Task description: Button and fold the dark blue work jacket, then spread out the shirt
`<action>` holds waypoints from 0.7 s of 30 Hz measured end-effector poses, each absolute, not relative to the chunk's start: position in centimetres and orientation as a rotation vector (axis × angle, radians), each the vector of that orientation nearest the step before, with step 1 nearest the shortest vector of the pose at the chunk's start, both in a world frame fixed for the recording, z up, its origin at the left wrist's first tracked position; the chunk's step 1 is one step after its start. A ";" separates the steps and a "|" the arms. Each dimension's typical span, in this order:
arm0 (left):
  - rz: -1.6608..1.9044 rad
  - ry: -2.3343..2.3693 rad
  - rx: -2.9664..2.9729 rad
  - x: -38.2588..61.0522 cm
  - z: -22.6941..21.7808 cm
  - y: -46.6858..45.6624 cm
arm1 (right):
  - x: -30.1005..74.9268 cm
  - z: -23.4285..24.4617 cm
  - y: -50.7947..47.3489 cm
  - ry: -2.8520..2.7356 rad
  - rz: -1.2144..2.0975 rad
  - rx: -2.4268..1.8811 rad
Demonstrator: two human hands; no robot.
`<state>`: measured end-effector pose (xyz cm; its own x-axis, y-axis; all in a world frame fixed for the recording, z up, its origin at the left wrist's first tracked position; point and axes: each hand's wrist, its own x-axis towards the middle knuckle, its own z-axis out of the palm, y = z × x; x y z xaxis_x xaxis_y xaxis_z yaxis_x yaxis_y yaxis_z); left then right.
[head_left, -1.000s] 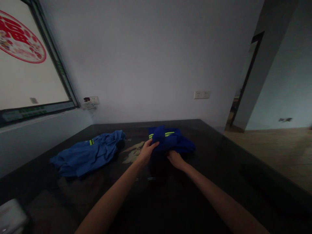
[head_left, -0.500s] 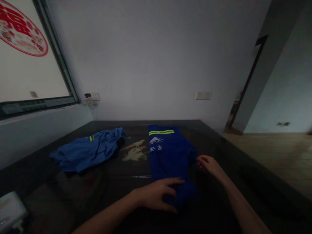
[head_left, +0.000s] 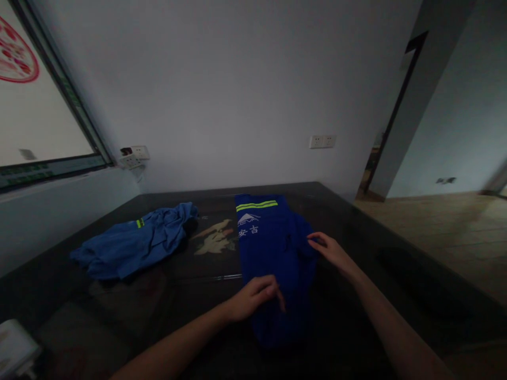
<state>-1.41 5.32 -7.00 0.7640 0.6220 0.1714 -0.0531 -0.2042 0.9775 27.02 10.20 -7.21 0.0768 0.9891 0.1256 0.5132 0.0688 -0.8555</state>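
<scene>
A dark blue work jacket [head_left: 265, 253], folded into a long strip, lies on the dark table with yellow-green stripes and white lettering at its far end. My left hand [head_left: 253, 298] rests over its near left part, fingers bent but apart and nothing gripped. At the jacket's right edge, by a bunched part that looks like a sleeve, is my right hand [head_left: 330, 253]. Its thumb and fingertips touch or almost touch the cloth, with a small gap between them. The near end of the jacket is dark and hard to make out.
A lighter blue crumpled garment [head_left: 134, 243] lies at the left of the table [head_left: 190, 327]. Near the front left corner sits a white plug-like device [head_left: 16, 348]. Behind the table stands a wall with sockets [head_left: 322, 141]. A window [head_left: 43, 116] is on the left.
The view has turned slightly right. My left hand's spread fingers have bent and shifted away from me along the jacket. My right hand has moved in against the jacket's right edge.
</scene>
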 end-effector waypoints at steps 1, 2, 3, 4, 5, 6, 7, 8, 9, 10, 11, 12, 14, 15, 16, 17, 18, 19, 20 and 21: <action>0.671 0.470 1.603 -1.4 -7.2 5.4 | 27.0 -7.1 10.1 -1.532 0.770 -1.525; 0.672 0.473 1.552 -1.4 -7.4 5.5 | 27.0 -7.0 10.0 -1.514 0.792 -1.501; 0.657 0.476 1.518 -1.4 -7.5 5.6 | 26.9 -6.9 10.0 -1.493 0.816 -1.485; 0.642 0.504 1.490 -1.5 -7.6 5.7 | 26.8 -7.0 10.0 -1.470 0.836 -1.475; 0.622 0.532 1.475 -1.6 -7.7 5.8 | 26.8 -7.0 10.0 -1.449 0.849 -1.467; 0.612 0.554 1.466 -1.6 -7.8 5.9 | 26.8 -7.1 10.1 -1.432 0.852 -1.462; 0.617 0.571 1.459 -1.6 -7.9 6.0 | 26.8 -7.3 10.3 -1.426 0.838 -1.456; 0.637 0.588 1.453 -1.6 -8.0 6.2 | 26.9 -7.5 10.4 -1.431 0.795 -1.453; 0.674 0.611 1.453 -1.5 -8.2 6.4 | 27.0 -7.6 10.5 -1.449 0.711 -1.454; 0.725 0.643 1.464 -1.5 -8.5 6.6 | 27.0 -7.7 10.6 -1.471 0.584 -1.463; 0.785 0.687 1.490 -1.4 -8.8 6.9 | 27.0 -7.8 10.6 -1.492 0.425 -1.475; 0.844 0.741 1.534 -1.4 -9.1 7.3 | 26.8 -7.8 10.6 -1.513 0.258 -1.484; 0.956 0.850 1.637 -1.4 -9.8 7.9 | 26.0 -7.7 10.2 -1.571 0.013 -1.482; 1.003 0.891 1.674 -1.5 -10.0 8.1 | 25.4 -7.6 10.0 -1.629 -0.018 -1.473; 1.037 0.918 1.685 -1.6 -10.2 8.3 | 24.6 -7.6 9.7 -1.699 0.017 -1.468; 1.055 0.927 1.667 -1.6 -10.3 8.5 | 23.8 -7.6 9.4 -1.774 0.100 -1.470; 1.057 0.924 1.622 -1.7 -10.3 8.6 | 22.9 -7.6 9.1 -1.845 0.203 -1.480; 1.046 0.914 1.560 -1.7 -10.3 8.6 | 22.0 -7.7 8.8 -1.909 0.306 -1.495; 1.028 0.905 1.487 -1.7 -10.2 8.7 | 21.2 -7.9 8.6 -1.962 0.393 -1.508; 1.011 0.901 1.408 -1.6 -10.1 8.8 | 20.5 -8.0 8.4 -2.009 0.459 -1.505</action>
<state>-1.62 8.75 -10.09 0.3402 0.9366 0.0843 -0.0234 -0.0812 0.9964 20.51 8.42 -8.00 -0.1941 0.9502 0.2439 0.7499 0.3040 -0.5875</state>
